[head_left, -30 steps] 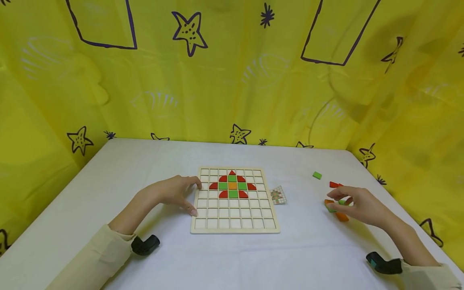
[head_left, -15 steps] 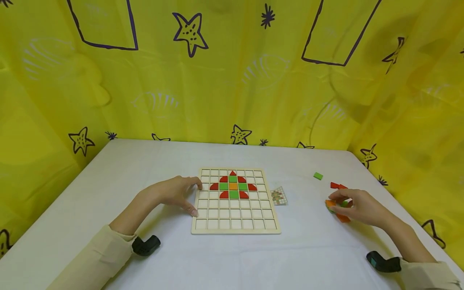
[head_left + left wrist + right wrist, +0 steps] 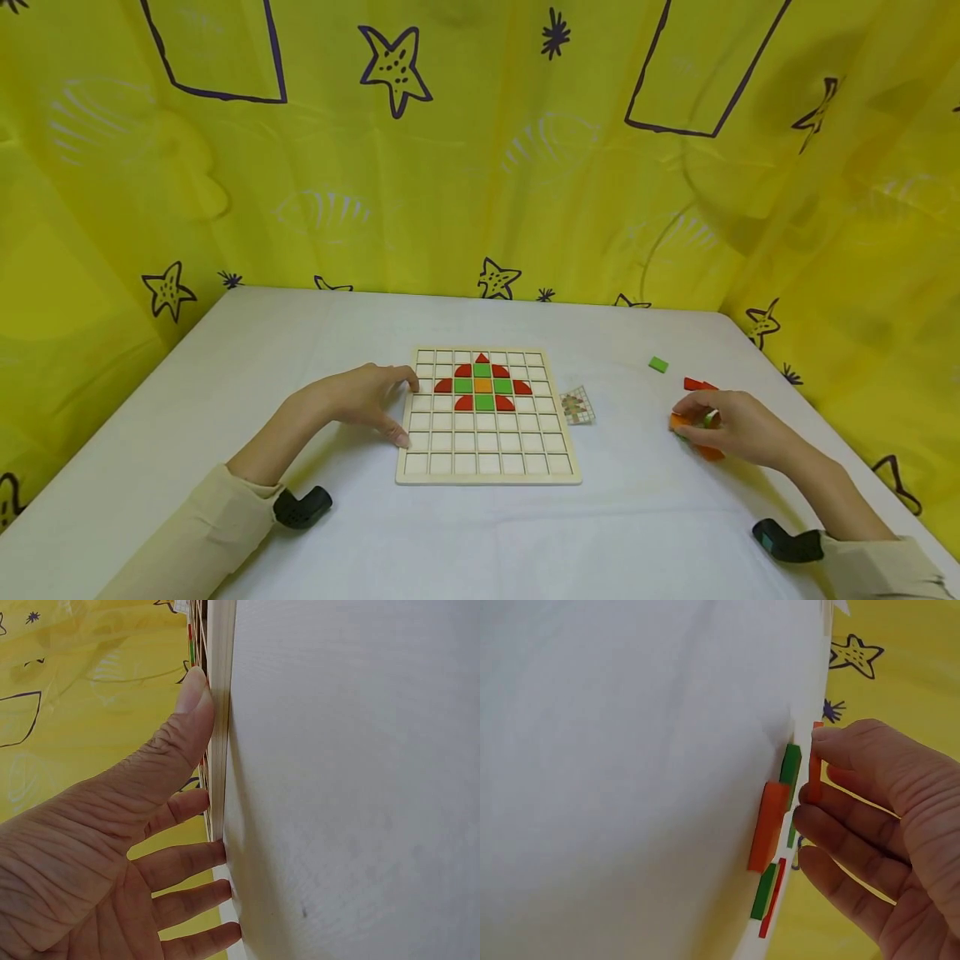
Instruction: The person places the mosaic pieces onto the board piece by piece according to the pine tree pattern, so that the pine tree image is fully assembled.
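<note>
1. Orange piece (image 3: 816, 769): this was pinched between the thumb and fingers of the right hand (image 3: 738, 425), on the right side of the white table (image 3: 300, 333). It lay at the fingertips, on the side of the hand facing the board (image 3: 487, 480).
2. Axis: in the right wrist view the piece showed edge-on as a thin strip, its long side running nearly in line with the table surface. It was therefore judged close to flat.
3. Pointing: the fingers covered part of the outline. No pointed end could be identified, so its direction could not be told.
4. Governing relation: the board stood to the left of the piece, well apart from it, with the picture card (image 3: 577, 406) between them, just beside the board's right edge. The right hand was the nearer hand to the piece.
5. Neighbouring parts: a second orange block (image 3: 769, 825) and a green block (image 3: 791, 776) lay just beside the held piece. Contact with it could not be confirmed.
6. Left hand (image 3: 360, 396): thumb and forefinger were spread along the board's left edge, touching it without closing around it.
</note>
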The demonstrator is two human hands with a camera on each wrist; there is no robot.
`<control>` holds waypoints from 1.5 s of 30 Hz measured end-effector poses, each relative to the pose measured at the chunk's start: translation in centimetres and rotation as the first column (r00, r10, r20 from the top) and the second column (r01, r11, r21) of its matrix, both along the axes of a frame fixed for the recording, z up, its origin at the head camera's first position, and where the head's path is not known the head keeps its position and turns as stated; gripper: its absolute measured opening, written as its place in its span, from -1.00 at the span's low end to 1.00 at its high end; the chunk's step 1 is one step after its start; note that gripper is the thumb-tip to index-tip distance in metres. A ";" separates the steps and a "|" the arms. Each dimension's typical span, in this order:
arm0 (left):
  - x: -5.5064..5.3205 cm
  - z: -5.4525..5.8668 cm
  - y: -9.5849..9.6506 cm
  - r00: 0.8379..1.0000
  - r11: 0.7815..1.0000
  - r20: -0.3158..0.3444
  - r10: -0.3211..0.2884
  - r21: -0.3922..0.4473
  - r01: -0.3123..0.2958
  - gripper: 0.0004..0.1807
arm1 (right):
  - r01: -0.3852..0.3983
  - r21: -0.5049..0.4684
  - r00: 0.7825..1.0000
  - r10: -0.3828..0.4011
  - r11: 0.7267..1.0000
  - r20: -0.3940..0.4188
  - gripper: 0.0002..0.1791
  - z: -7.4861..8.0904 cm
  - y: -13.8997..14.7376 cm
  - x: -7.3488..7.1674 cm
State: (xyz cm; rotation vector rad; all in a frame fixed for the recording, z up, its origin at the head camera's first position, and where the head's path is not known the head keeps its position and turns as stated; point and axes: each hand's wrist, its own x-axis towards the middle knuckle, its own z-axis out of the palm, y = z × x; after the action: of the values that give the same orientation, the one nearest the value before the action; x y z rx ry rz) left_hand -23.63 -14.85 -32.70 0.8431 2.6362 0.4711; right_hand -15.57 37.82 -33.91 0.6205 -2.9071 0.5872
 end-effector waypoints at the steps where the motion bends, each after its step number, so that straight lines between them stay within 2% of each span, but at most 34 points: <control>1: 0.0 0.0 0.0 1.000 1.000 0.001 0.002 0.000 -0.002 -0.24 | -0.007 0.001 1.000 0.007 1.000 -0.018 -0.79 0.1 -0.2 0.0; 7: 0.0 -0.1 0.0 1.000 1.000 -0.002 0.003 0.002 -0.003 -0.23 | -0.087 -0.007 0.989 0.085 0.996 -0.123 -0.77 0.6 -1.6 -0.2; 18: -0.1 -0.2 0.0 1.000 1.000 0.012 0.016 -0.004 -0.016 -0.23 | -0.220 -0.030 0.958 0.210 0.975 -0.195 -0.69 1.8 -5.4 -0.6; 29: -0.1 -0.2 0.0 1.000 1.000 0.018 0.019 -0.009 -0.019 -0.24 | -0.286 -0.040 0.944 0.274 0.957 -0.186 -0.71 2.0 -8.7 -2.2; 38: 0.0 -0.1 0.3 1.000 1.000 0.016 0.023 -0.009 -0.022 -0.24 | -0.308 -0.043 0.946 0.301 0.950 -0.116 -0.76 2.4 -11.6 -3.1; 45: 0.1 -0.1 0.2 0.999 0.999 0.021 0.034 -0.011 -0.033 -0.23 | -0.360 -0.055 0.930 0.354 0.931 -0.095 -0.81 2.4 -13.5 -3.7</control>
State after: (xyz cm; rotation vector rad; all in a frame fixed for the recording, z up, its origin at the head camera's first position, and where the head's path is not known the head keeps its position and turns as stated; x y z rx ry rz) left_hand -23.56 -14.61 -32.78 0.7874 2.6346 0.4718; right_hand -19.30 24.28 -31.50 1.1485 -2.6956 0.6810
